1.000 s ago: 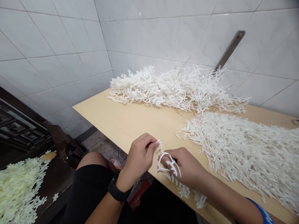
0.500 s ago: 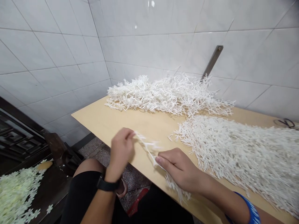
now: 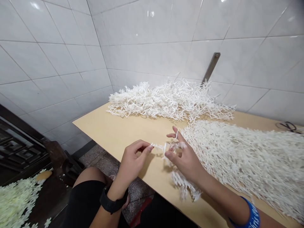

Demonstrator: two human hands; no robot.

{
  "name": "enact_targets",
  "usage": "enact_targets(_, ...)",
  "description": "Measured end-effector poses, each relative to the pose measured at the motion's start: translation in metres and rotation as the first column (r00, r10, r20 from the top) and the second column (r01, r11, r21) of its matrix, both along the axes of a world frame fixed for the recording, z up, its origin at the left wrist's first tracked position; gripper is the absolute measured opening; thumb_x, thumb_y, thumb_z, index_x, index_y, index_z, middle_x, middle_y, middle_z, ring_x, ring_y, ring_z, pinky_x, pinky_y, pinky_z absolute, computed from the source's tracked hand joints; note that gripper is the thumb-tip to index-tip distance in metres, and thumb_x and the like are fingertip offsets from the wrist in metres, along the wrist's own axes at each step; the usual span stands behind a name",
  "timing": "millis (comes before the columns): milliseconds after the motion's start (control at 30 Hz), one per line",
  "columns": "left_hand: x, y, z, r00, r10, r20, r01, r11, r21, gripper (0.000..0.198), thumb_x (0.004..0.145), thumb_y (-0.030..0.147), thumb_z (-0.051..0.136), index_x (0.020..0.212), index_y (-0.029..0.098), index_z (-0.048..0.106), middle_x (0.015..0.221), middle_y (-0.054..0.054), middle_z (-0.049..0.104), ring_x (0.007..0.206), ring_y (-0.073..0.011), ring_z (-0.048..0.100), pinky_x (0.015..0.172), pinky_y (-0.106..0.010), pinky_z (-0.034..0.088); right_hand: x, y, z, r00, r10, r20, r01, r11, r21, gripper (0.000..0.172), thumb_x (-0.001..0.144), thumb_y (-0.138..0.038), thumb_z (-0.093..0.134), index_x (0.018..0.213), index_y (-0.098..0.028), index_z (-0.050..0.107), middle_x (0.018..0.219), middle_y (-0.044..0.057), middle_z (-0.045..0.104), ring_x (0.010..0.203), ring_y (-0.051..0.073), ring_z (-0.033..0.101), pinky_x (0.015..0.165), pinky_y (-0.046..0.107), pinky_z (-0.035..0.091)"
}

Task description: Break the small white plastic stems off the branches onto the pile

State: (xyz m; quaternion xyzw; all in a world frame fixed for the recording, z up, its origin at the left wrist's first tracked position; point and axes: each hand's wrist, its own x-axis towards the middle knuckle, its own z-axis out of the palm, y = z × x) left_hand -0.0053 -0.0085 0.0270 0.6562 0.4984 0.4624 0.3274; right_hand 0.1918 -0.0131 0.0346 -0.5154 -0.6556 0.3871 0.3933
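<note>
My left hand [image 3: 134, 158], with a black watch on the wrist, pinches one end of a thin white plastic sprig [image 3: 159, 147]. My right hand [image 3: 184, 155] pinches the sprig's other end, with the index finger raised and more white sprigs [image 3: 184, 188] bunched under its palm. Both hands hover over the near edge of a light wooden table [image 3: 118, 129]. Just right of my right hand lies a big heap of white sprigs [image 3: 247, 161].
A second white sprig pile [image 3: 166, 99] lies at the back against the tiled wall, by a slanted metal bar [image 3: 210, 68]. Black scissors [image 3: 287, 126] rest at the far right. Pale yellow plastic flowers [image 3: 14, 202] cover a dark surface at lower left. My knee [image 3: 92, 177] is below the table edge.
My left hand swung left with the sprig, then came back toward the right hand. My right hand lifted and moved up toward the big heap. The view tilted upward.
</note>
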Motion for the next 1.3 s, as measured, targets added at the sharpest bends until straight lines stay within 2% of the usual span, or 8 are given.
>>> enact_targets(100, 0.005, -0.003, 0.000, 0.999, -0.049, -0.025, 0.048, 0.999, -0.014, 0.022, 0.090, 0.031, 0.059, 0.077, 0.016, 0.067, 0.076, -0.003, 0.069, 0.073, -0.0163, 0.062, 0.069, -0.025, 0.046, -0.004, -0.002, 0.003, 0.992, 0.118, -0.053, -0.119, 0.993, -0.002, 0.097, 0.076, -0.052, 0.073, 0.154, -0.027, 0.021, 0.145, 0.013, 0.042, 0.104, 0.025, 0.054, 0.080, 0.038, 0.052)
enact_targets(233, 0.008, -0.003, -0.004, 0.997, -0.069, -0.024, 0.068, 0.997, -0.029, 0.022, 0.092, 0.031, 0.057, 0.080, 0.017, 0.068, 0.078, -0.003, 0.069, 0.075, -0.0164, 0.062, 0.069, -0.025, 0.046, -0.011, -0.002, 0.000, 0.977, 0.155, -0.147, -0.175, 0.975, -0.137, 0.060, 0.083, -0.049, 0.068, 0.134, -0.022, 0.055, 0.123, 0.012, 0.059, 0.095, 0.022, 0.061, 0.076, 0.036, 0.056)
enact_targets(333, 0.008, -0.001, -0.008, 0.998, -0.050, -0.040, 0.049, 0.999, -0.019, 0.023, 0.093, 0.032, 0.056, 0.081, 0.017, 0.068, 0.079, -0.003, 0.069, 0.075, -0.0165, 0.062, 0.070, -0.025, 0.046, -0.011, 0.000, -0.005, 0.945, 0.122, -0.303, -0.195, 0.955, -0.223, 0.047, 0.090, -0.051, 0.057, 0.121, -0.017, 0.064, 0.097, 0.009, 0.066, 0.077, 0.019, 0.064, 0.067, 0.037, 0.058)
enact_targets(667, 0.004, 0.005, -0.013, 0.997, -0.022, -0.068, 0.021, 1.000, -0.012, 0.022, 0.092, 0.033, 0.056, 0.081, 0.017, 0.067, 0.081, -0.003, 0.070, 0.076, -0.0168, 0.062, 0.069, -0.025, 0.046, -0.008, 0.006, -0.006, 0.880, -0.031, -0.474, -0.132, 0.943, -0.306, 0.050, 0.079, -0.051, 0.071, 0.119, -0.021, 0.063, 0.110, 0.010, 0.063, 0.080, 0.019, 0.064, 0.067, 0.036, 0.059)
enact_targets(867, 0.011, 0.001, -0.013, 0.988, -0.060, -0.144, 0.066, 0.997, 0.036, 0.016, 0.093, 0.024, 0.052, 0.085, 0.018, 0.065, 0.083, -0.003, 0.067, 0.079, -0.0159, 0.060, 0.072, -0.026, 0.044, -0.011, 0.003, -0.005, 0.856, 0.006, -0.516, -0.254, 0.876, -0.411, 0.069, 0.076, -0.059, 0.072, 0.126, -0.014, 0.057, 0.089, 0.008, 0.066, 0.073, 0.018, 0.064, 0.069, 0.035, 0.054)
enact_targets(1000, 0.013, -0.002, -0.011, 0.980, -0.089, -0.179, 0.110, 0.988, 0.110, 0.011, 0.094, 0.020, 0.051, 0.089, 0.018, 0.061, 0.085, -0.003, 0.063, 0.079, -0.0156, 0.057, 0.073, -0.027, 0.043, -0.013, -0.001, 0.000, 0.890, -0.004, -0.457, -0.241, 0.845, -0.477, 0.071, 0.072, -0.058, 0.076, 0.126, -0.016, 0.055, 0.081, 0.004, 0.065, 0.063, 0.014, 0.058, 0.061, 0.029, 0.048)
enact_targets(1133, 0.017, -0.005, -0.011, 0.976, -0.086, -0.199, 0.116, 0.983, 0.145, 0.018, 0.097, 0.022, 0.046, 0.083, 0.018, 0.057, 0.082, -0.003, 0.059, 0.078, -0.0156, 0.055, 0.073, -0.027, 0.041, -0.013, -0.003, 0.003, 0.956, 0.163, -0.242, -0.259, 0.858, -0.444, 0.033, 0.082, -0.052, 0.065, 0.079, -0.019, 0.062, 0.060, -0.002, 0.054, 0.053, 0.013, 0.050, 0.052, 0.025, 0.038)
enact_targets(1300, 0.000, 0.000, -0.012, 0.980, -0.022, -0.196, 0.051, 0.989, 0.141, 0.028, 0.095, 0.025, 0.047, 0.070, 0.018, 0.054, 0.069, 0.000, 0.053, 0.067, -0.0142, 0.052, 0.063, -0.026, 0.038, -0.007, -0.009, 0.011, 0.943, 0.327, -0.058, -0.328, 0.892, -0.311, 0.044, 0.094, -0.048, 0.043, 0.060, -0.020, 0.045, 0.053, -0.004, 0.040, 0.052, 0.011, 0.038, 0.052, 0.025, 0.030)
